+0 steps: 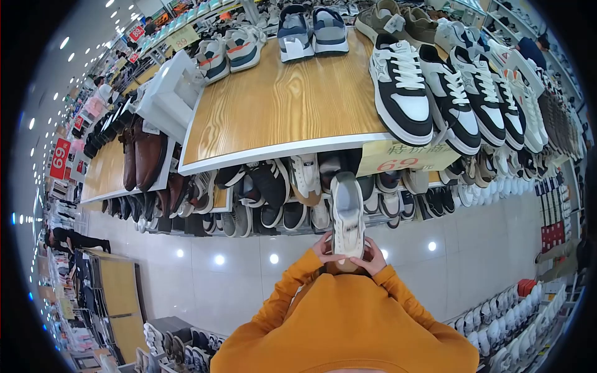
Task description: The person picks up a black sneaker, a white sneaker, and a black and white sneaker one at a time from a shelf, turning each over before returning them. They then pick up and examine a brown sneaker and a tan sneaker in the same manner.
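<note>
A white sneaker (348, 214) with a grey inside is held out in front of my body, its heel end pointing away from me. My left hand (324, 250) grips its left side near the toe, fingers closed around it. On the opposite side, my right hand (372, 258) is wrapped around the toe end. The sole is mostly hidden from above. Just beyond the sneaker is the lower shelf, packed with shoes such as a black sneaker (271, 181).
A wood-topped display table (267, 112) stands ahead, its white front edge near my hands. Black-and-white sneakers (403, 87) sit at its right, blue-grey sneakers (312, 32) at the back. A yellow price sign (407, 158) hangs off the edge. Brown leather shoes (144, 155) are left; shoe racks (510, 323) stand behind right.
</note>
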Motion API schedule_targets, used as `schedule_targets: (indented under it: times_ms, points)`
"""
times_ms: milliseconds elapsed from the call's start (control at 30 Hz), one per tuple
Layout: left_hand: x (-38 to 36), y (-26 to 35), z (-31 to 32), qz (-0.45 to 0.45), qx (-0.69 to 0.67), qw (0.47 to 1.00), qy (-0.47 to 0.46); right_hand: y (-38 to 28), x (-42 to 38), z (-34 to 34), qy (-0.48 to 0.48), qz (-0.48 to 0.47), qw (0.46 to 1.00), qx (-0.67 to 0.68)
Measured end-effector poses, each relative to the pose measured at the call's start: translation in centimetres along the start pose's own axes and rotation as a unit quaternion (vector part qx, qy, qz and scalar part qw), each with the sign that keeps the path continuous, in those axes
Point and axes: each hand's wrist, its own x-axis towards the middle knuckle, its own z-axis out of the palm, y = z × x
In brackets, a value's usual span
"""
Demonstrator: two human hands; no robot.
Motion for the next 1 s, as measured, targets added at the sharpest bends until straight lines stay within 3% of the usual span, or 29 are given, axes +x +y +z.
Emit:
schedule_targets:
  times_ms: [133, 267, 367, 433, 500, 533, 667, 867, 1000]
  points:
    - [2.1, -1.2, -1.2, 0.031, -0.014, 0.999, 0.034, 0.0, 1.8, 0.1, 0.050, 0.045, 0.997, 0.038]
    - [4.1, 2.0, -2.1, 0.082, -0.078, 0.990, 0.079, -0.3, 6.8, 0.4, 0.052, -0.032, 0.995, 0.076]
    - [5.8, 4.1, -1.9, 0.209, -0.178, 0.952, 0.139, -3.0, 11.3, 1.5, 0.061, -0.080, 0.991, 0.093]
    - [6.7, 3.3, -3.3, 0.183, -0.199, 0.952, 0.146, -4.1, 14.4, 1.6, 0.071, -0.113, 0.988, 0.071]
    - [5.9, 2.9, -2.7, 0.193, -0.208, 0.946, 0.156, -4.1, 17.5, 1.0, 0.081, -0.066, 0.992, 0.064]
    - [6.2, 0.9, -3.6, 0.184, -0.221, 0.951, 0.115, -3.5, 18.8, 0.5, 0.087, -0.042, 0.993, 0.061]
    - [3.5, -0.9, -2.6, 0.062, -0.192, 0.973, 0.112, 0.3, 23.0, -1.8, 0.099, -0.037, 0.994, 0.026]
    - [2.6, -3.7, -3.0, 0.019, -0.202, 0.970, 0.134, -1.7, 20.3, -1.6, 0.057, 0.037, 0.998, -0.005]
    - [3.8, -1.9, -2.5, 0.016, -0.163, 0.980, 0.109, -0.5, 15.4, -1.3, 0.123, -0.009, 0.990, 0.068]
